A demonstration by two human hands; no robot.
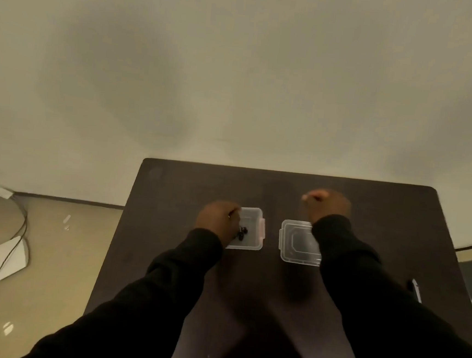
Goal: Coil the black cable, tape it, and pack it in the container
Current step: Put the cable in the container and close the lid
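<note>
Head view: my left hand [219, 220] grips the container [250, 228] where the black cable [242, 233] lies. My right hand [328, 204], curled shut, hovers beyond the lid [298, 241], which lies right of the container on the tabletop [170, 201].

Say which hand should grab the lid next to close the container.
Right, probably. The right hand hovers just beyond the lid, which lies on its side of the table. The left hand is at the container with the black cable.

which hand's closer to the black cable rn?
Left. The left hand is at the clear container, right beside the black cable lying inside it. The right hand is fisted farther back, beyond the lid, well apart from the cable.
</note>
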